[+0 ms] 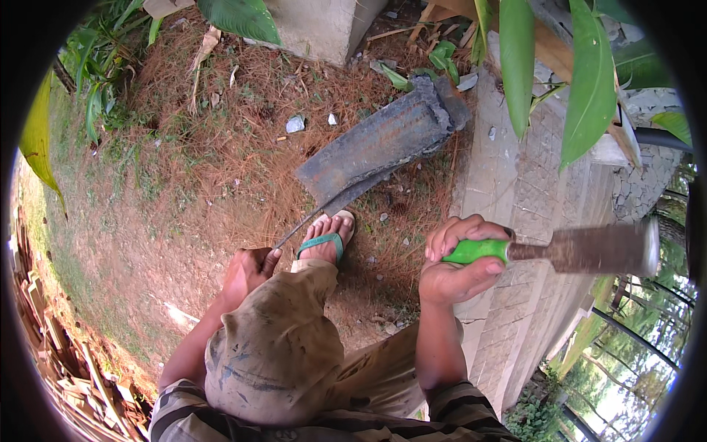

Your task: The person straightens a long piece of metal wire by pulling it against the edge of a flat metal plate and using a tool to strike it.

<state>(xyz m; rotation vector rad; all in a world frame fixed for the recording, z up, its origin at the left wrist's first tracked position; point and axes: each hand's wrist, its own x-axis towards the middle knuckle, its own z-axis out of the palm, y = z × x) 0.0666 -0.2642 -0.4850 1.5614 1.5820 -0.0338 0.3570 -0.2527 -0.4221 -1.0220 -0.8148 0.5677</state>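
Note:
My right hand (462,259) is raised over the paving, fingers wrapped round the bright green handle of a broad-bladed tool, like a wide chisel or scraper. Its rusty brown blade (600,249), smeared by motion, points right and ends in a shiny edge. Low on the left, my left hand (252,271) is closed on one end of a thin dark rod (298,227). The rod's far end reaches the near edge of a long grey slab-like piece (379,144) with rusty streaks and a broken far end. That piece lies slanted on the ground, just beyond my sandalled foot (326,237).
Dry needles and grass cover the soil (184,199). A concrete block (313,29) stands at the far side. Stone paving (508,184) runs along the right. Large green leaves (589,88) hang at upper right. Stacked wood pieces (66,361) lie at lower left.

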